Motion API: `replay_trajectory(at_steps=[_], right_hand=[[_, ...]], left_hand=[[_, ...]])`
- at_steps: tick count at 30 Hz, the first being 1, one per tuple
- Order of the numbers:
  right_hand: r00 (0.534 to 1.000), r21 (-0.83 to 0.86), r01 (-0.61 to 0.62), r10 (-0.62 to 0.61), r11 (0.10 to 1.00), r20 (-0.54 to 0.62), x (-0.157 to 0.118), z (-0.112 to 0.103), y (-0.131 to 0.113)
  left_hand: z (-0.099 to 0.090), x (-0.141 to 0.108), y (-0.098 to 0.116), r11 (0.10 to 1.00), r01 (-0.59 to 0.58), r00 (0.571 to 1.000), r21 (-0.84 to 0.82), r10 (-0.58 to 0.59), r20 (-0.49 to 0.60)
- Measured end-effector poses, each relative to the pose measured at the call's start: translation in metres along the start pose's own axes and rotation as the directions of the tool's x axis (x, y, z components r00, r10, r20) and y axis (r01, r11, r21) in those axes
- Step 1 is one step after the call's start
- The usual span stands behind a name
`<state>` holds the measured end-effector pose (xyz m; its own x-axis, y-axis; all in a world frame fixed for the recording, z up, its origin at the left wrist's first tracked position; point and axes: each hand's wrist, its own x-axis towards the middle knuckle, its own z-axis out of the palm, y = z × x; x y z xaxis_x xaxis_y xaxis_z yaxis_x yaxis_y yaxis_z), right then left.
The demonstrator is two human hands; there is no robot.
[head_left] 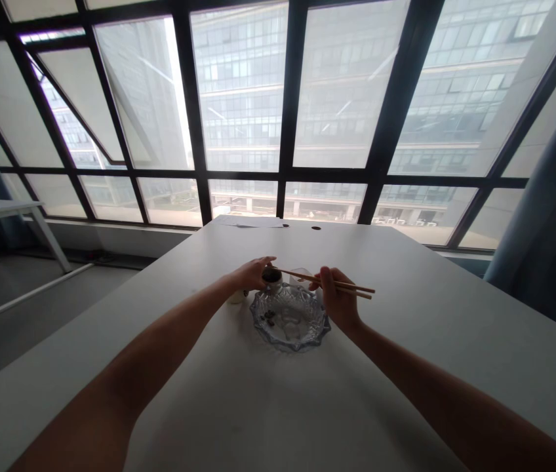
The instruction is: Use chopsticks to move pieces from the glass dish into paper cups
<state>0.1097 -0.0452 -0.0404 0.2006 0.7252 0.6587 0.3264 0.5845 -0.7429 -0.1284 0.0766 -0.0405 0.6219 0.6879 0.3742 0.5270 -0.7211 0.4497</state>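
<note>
My left hand point(252, 274) is wrapped round the side of a small pale cup point(275, 286) whose inside looks dark. In my right hand point(341, 300) is a pair of wooden chopsticks point(357, 288), with their tips pointing left at the cup's rim. Whether the tips pinch anything is too small to tell. Just in front of the cup sits a scalloped clear glass dish point(297, 342). Several small dark pieces point(269, 317) lie in its left part. Behind the chopsticks, a whitish translucent container point(300, 273) is partly hidden.
Below my left wrist stands a pale object point(237, 297), mostly covered. White papers point(248, 221) lie at the far end of the white table point(199, 387). Two dark round spots point(316, 228) show nearby. Another table point(2, 208) stands left, and a curtain point(543, 196) hangs right.
</note>
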Motion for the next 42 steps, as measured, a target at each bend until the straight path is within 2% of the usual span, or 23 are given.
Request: replay_trajectory(at_steps=[4, 7, 10, 13, 20, 23, 25, 28, 32, 36, 39, 42], right_hand=[[0.990, -0.157, 0.022, 0.001, 0.987, 0.144, 0.008, 0.007, -0.002], [0.985, -0.180, 0.062, -0.031, 0.982, 0.168, 0.008, 0.001, -0.006], [0.987, -0.145, 0.068, -0.045, 0.987, 0.152, 0.007, -0.010, -0.014], [0.993, -0.041, 0.037, -0.032, 0.998, 0.115, 0.005, -0.022, -0.024], [0.954, 0.036, -0.051, 0.038, 0.998, 0.299, -0.011, -0.028, -0.030], [0.944, 0.038, -0.081, 0.064, 0.996, 0.325, -0.018, -0.027, -0.024], [0.933, 0.027, -0.076, 0.061, 0.997, 0.353, -0.022, -0.027, -0.019], [0.925, 0.008, -0.015, 0.011, 1.000, 0.379, -0.026, -0.027, -0.014], [0.917, -0.032, 0.093, -0.073, 0.995, 0.392, -0.032, -0.027, -0.014], [0.913, -0.069, 0.171, -0.132, 0.983, 0.386, -0.032, -0.029, -0.021], [0.917, -0.031, 0.129, -0.108, 0.991, 0.384, -0.028, -0.032, -0.029], [0.890, -0.013, 0.083, -0.068, 0.996, 0.452, -0.021, -0.035, -0.039]], left_hand=[[0.001, 0.000, 0.001, 1.000, -0.014, 1.000, -0.010, 0.014, -0.023], [0.002, 0.001, 0.000, 1.000, -0.015, 1.000, -0.018, 0.015, -0.016], [0.002, 0.001, -0.002, 1.000, 0.010, 1.000, -0.010, -0.010, 0.003], [0.002, 0.000, -0.006, 0.999, 0.050, 0.998, -0.018, -0.050, 0.024], [-0.007, -0.006, -0.008, 0.992, 0.115, 0.993, -0.052, -0.114, 0.019], [-0.015, -0.024, -0.006, 0.987, 0.157, 0.987, -0.027, -0.158, -0.028], [-0.018, -0.043, -0.005, 0.984, 0.177, 0.979, -0.008, -0.177, -0.101], [-0.017, -0.078, -0.004, 0.977, 0.215, 0.950, -0.006, -0.211, -0.231], [-0.006, -0.112, -0.007, 0.952, 0.302, 0.893, -0.058, -0.304, -0.333], [0.003, -0.121, -0.011, 0.935, 0.333, 0.868, -0.118, -0.353, -0.348], [0.004, -0.120, -0.012, 0.928, 0.353, 0.870, -0.117, -0.372, -0.325], [0.002, -0.120, -0.010, 0.929, 0.356, 0.875, -0.102, -0.370, -0.312]])
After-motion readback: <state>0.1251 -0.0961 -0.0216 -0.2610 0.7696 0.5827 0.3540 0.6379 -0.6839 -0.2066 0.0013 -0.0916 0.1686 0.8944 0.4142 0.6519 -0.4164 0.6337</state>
